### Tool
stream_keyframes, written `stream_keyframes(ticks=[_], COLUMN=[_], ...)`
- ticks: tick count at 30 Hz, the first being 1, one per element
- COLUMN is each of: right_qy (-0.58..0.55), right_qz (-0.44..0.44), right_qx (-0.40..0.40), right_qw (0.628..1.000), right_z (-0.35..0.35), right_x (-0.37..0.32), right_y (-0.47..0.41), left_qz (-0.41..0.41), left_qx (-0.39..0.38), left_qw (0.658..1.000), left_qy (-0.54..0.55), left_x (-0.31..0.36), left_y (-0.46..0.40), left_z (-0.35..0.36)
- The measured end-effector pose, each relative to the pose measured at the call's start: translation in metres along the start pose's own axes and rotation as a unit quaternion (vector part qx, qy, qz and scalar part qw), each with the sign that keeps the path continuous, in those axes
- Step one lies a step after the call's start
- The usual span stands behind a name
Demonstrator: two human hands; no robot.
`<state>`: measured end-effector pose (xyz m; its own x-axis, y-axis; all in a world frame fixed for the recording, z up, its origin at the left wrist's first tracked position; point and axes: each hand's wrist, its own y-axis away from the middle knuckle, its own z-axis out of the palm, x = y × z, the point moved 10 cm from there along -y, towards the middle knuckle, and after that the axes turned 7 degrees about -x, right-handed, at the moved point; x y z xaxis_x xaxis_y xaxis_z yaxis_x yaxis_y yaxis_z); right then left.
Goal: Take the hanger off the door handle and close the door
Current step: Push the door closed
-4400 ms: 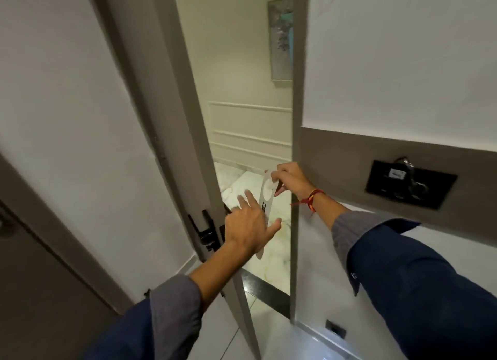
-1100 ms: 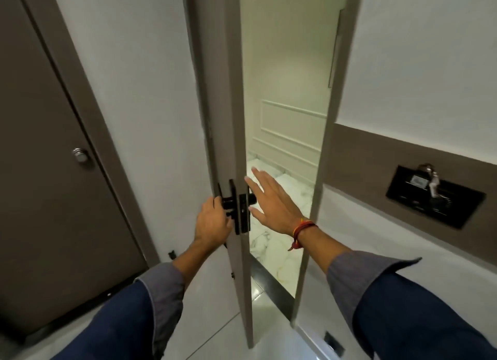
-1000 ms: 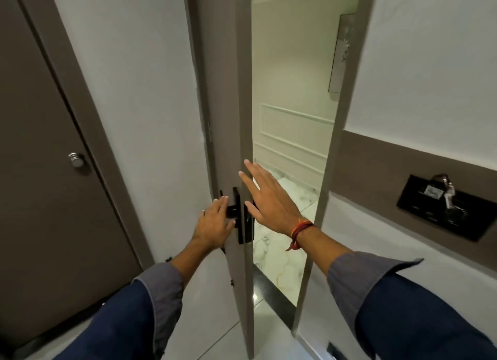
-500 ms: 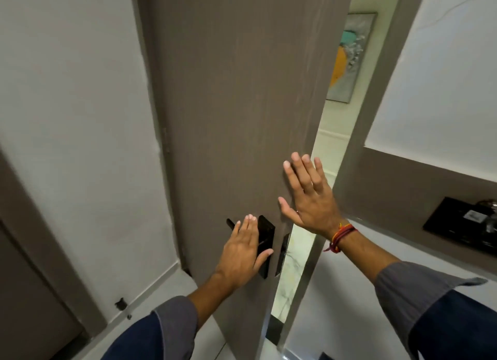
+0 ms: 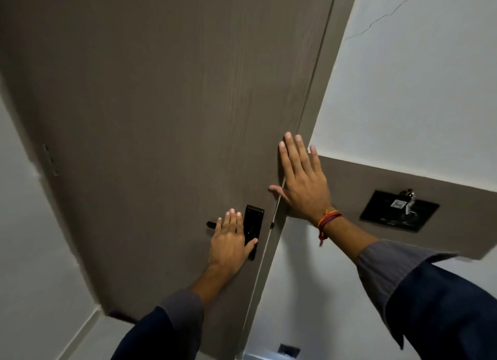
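Note:
The brown wood-grain door fills most of the view and sits almost flush in its frame, with only a thin bright slit left at its latch edge. My left hand lies flat and open over the black lever handle, next to the black lock plate. My right hand presses flat against the door's edge and the frame, fingers spread. It wears a red thread band on the wrist. No hanger is in view.
A black key-card holder with keys hanging from it is set in a brown wall band to the right. White walls flank the door on both sides. A small dark socket sits low on the right wall. Pale floor shows at bottom left.
The door has swung from wide open to nearly shut; the corridor and the painting beyond it are hidden now. Both hands went from the handle to flat palms following the door.

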<state>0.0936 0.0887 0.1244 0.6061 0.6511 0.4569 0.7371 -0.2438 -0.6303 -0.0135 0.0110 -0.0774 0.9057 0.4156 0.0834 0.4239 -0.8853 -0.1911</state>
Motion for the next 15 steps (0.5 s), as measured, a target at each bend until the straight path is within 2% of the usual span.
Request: stream_keyframes(ticks=[5, 15], right_qy=[0.054, 0.150], right_qz=[0.034, 0.059], right_qx=[-0.040, -0.091], right_qw=[0.997, 0.983], right_z=[0.014, 0.033], right_x=[0.010, 0.009], right_y=[-0.030, -0.049], left_qz=[0.005, -0.006], left_qx=[-0.017, -0.027], left_qw=[0.999, 0.999], left_qy=[-0.035, -0.033], left_x=[0.003, 0.006], left_y=[-0.041, -0.079], left_z=[0.007, 0.021])
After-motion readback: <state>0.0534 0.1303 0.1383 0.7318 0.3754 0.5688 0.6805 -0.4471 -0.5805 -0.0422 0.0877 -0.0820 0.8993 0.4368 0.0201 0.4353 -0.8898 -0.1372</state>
